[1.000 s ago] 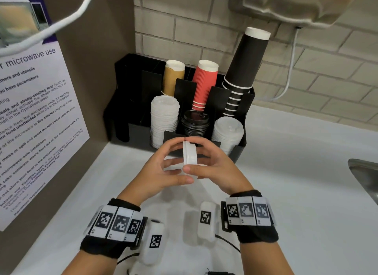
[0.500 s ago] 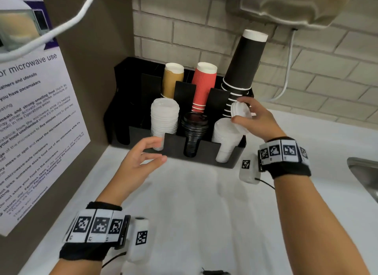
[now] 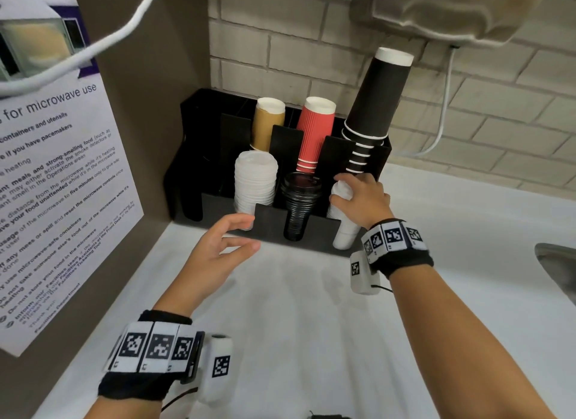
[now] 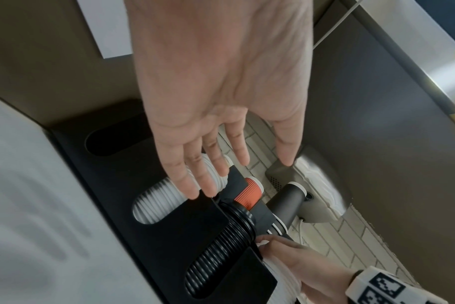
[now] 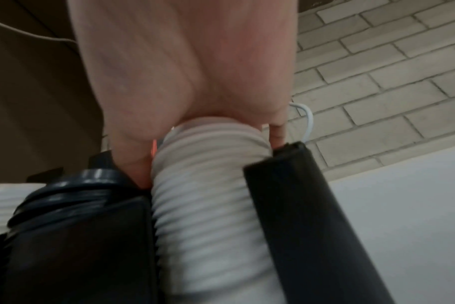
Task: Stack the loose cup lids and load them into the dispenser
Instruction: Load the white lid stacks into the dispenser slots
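1. Closest to the camera are the two forearms, each with a black wristband covered in square marker tags, stretched out over the white counter [image 3: 280, 340].
2. The left hand [image 3: 215, 256] hovers above the counter just in front of the black dispenser [image 3: 271, 228]. Its grip is wide and holds nothing: fingers spread and only loosely bent, palm plain to see from the left wrist view [image 4: 221, 86].
3. The right hand [image 3: 363, 202] sits on top of the white lid stack [image 3: 343, 231] in the dispenser's front right slot. Its grip is wrapped over the top few lids, fingers curled down around the rim. The right wrist view [image 5: 208, 195] shows the ribbed white column running up into the palm, so the lids are in the slot, with the hand on them.
4. Next slot over, in the middle, is a stack of black lids [image 3: 299, 206]. The front left slot has a taller stack of white lids [image 3: 255, 181].
5. Back row of the dispenser, upside-down cup stacks: tan cups [image 3: 268, 122] on the left, red ribbed cups [image 3: 314, 131] in the middle, tall black cups [image 3: 374, 106] on the right, leaning a bit.
6. Behind it all is a pale brick wall [image 3: 280, 53]. A printed microwave notice [image 3: 56, 184] hangs on the brown panel to the left, and the edge of a metal sink [image 3: 558, 269] shows at far right.
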### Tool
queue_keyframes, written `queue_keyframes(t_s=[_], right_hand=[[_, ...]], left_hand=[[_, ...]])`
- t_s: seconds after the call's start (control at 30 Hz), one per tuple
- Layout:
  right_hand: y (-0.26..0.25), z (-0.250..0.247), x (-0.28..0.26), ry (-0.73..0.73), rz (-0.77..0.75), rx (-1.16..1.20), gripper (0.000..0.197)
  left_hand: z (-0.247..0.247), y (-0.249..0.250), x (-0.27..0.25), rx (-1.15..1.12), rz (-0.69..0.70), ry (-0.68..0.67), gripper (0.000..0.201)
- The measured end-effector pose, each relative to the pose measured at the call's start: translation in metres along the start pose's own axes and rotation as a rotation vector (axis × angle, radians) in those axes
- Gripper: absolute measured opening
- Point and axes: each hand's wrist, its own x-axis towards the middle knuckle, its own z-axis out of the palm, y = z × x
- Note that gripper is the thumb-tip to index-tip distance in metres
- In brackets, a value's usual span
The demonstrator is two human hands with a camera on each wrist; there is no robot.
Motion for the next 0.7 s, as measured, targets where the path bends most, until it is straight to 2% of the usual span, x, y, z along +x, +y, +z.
queue_keyframes(t_s=[0.1,0.17,0.27,0.37,0.7], right_hand=[[0.001,0.008,-0.003,0.057,-0.038,0.067,0.054],[0.002,0.010,-0.006,0.074,-0.060,-0.008,0.057],[0.004,0.011,-0.010,0.019,-0.091,-0.197,0.060],[0.000,0.009,-0.010,-0.032,-0.132,-0.274,0.061],[-0.010,0.010,-0.011,-0.101,-0.128,-0.284,0.055]], left_hand=[[0.001,0.000,-0.001,0.002,0.000,-0.009,0.035],[0.001,0.001,-0.002,0.007,-0.002,-0.016,0.035],[0.003,0.001,-0.001,0.006,0.000,-0.027,0.035],[0.006,0.001,0.001,0.012,0.006,-0.047,0.034],[0.020,0.016,0.014,0.072,0.070,-0.148,0.031]])
